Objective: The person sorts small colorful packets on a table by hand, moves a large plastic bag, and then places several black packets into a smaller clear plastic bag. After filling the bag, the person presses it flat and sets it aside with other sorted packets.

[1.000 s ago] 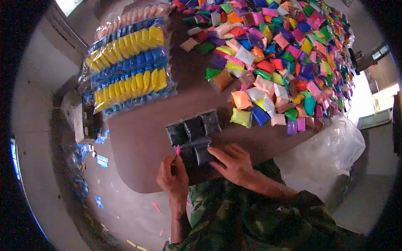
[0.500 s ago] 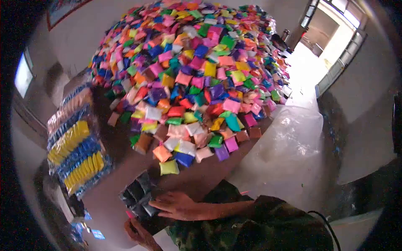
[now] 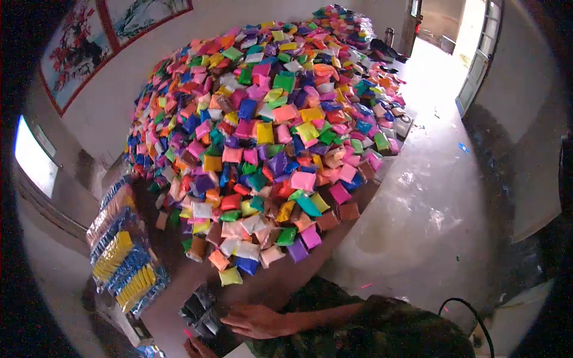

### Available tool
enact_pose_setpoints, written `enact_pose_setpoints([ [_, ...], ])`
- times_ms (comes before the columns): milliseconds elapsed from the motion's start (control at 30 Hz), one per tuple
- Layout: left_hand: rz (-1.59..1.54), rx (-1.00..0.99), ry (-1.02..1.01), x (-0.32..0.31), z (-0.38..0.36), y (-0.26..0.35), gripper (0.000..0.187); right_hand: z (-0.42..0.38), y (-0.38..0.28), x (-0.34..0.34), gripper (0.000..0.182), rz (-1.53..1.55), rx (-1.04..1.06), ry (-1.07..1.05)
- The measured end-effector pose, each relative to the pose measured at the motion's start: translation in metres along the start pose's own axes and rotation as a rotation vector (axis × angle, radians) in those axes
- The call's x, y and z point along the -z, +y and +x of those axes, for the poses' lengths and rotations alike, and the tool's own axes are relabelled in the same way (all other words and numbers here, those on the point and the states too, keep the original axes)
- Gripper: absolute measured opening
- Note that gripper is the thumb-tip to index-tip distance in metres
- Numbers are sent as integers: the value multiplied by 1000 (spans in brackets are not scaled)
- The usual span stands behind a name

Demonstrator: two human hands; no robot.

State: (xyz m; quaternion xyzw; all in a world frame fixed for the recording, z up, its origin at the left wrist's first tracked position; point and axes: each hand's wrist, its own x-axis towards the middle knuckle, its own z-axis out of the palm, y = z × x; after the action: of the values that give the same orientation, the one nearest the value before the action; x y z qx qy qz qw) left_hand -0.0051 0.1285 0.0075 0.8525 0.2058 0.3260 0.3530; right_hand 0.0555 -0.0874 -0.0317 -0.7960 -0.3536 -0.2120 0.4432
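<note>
Several dark grey-black packets (image 3: 200, 310) lie grouped near the front edge of the brown table (image 3: 173, 298). Just right of them is my right hand (image 3: 256, 321), palm down with its fingers stretched toward the packets and nothing visible in it. My left hand (image 3: 200, 347) is below the packets at the bottom of the view, partly cut off, its fingers closed near a small pink-red item (image 3: 188, 332); whether it grips that item is too small to tell. A yellow-green packet (image 3: 230, 275) lies beyond my right hand.
A large heap of colourful packets (image 3: 268, 143) covers most of the table. Clear bags with rows of yellow and blue packets (image 3: 128, 262) are stacked at the left edge. Plastic sheeting (image 3: 412, 203) lies on the floor at right, near an open door (image 3: 477, 65).
The view has tilted up, so the heap, table and hands appear lower and more wall shows. My left hand is now more cut off by the bottom edge.
</note>
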Motion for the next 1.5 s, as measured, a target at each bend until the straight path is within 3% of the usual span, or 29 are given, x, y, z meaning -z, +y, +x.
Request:
enact_pose_setpoints([
  [67,134,-400,65,-6,6,-49,34,-14,7,8,51,107,-91,-150],
  [333,111,-144,16,-53,7,13,33,-16,41,77,41,-24,-148,111],
  [500,104,-85,-23,-82,12,29,32,14,63,153,29,190,-305,26],
  [567,101,-67,-32,-94,15,35,32,15,71,150,25,157,-359,135],
  [667,103,-37,-44,-109,19,41,32,19,78,166,27,146,-367,233],
  [767,98,-26,-23,-125,25,49,31,24,82,184,29,164,-310,177],
  [867,90,-15,1,-137,30,52,31,23,87,180,29,181,-238,300],
  [967,101,-11,-2,-140,32,53,31,14,83,196,27,113,-422,104],
  [1067,134,-11,-61,-132,24,49,30,-4,92,195,25,15,-372,221],
  [1100,144,-10,-83,-130,21,49,30,0,86,214,22,-16,-449,143],
  [1200,150,-19,-92,-128,19,47,30,-27,104,228,19,-89,-492,203],
  [1500,182,-19,-80,-114,19,38,29,-72,123,333,34,-618,-1011,340],
])
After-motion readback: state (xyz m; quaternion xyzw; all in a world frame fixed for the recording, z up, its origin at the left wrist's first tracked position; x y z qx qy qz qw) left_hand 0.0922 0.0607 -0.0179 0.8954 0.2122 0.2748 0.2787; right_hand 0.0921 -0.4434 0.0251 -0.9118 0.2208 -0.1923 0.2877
